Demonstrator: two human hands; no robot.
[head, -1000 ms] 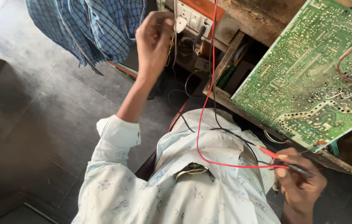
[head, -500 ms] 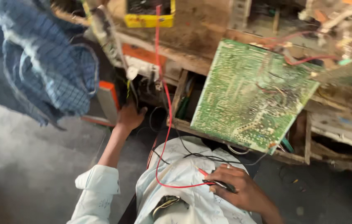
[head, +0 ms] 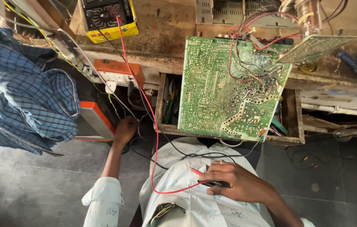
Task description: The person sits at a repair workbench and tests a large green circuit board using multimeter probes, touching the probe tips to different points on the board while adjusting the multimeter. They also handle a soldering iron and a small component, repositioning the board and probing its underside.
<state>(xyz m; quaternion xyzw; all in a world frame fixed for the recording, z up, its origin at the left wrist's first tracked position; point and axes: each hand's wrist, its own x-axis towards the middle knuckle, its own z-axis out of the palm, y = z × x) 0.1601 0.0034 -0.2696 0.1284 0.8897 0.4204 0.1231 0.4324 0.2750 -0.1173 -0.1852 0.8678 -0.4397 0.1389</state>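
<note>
Your right hand [head: 239, 185] is closed around the red and black test probes [head: 206, 178], resting on your shirt just below the large green circuit board [head: 233, 88], which leans tilted out of the open wooden drawer [head: 290, 138]. The red lead wire [head: 147, 96] runs up left of the board to the yellow multimeter [head: 107, 17] on the counter [head: 166, 38]; a tug could drag it off. Your left hand [head: 124, 130] reaches among cables left of the board, grip unclear.
</note>
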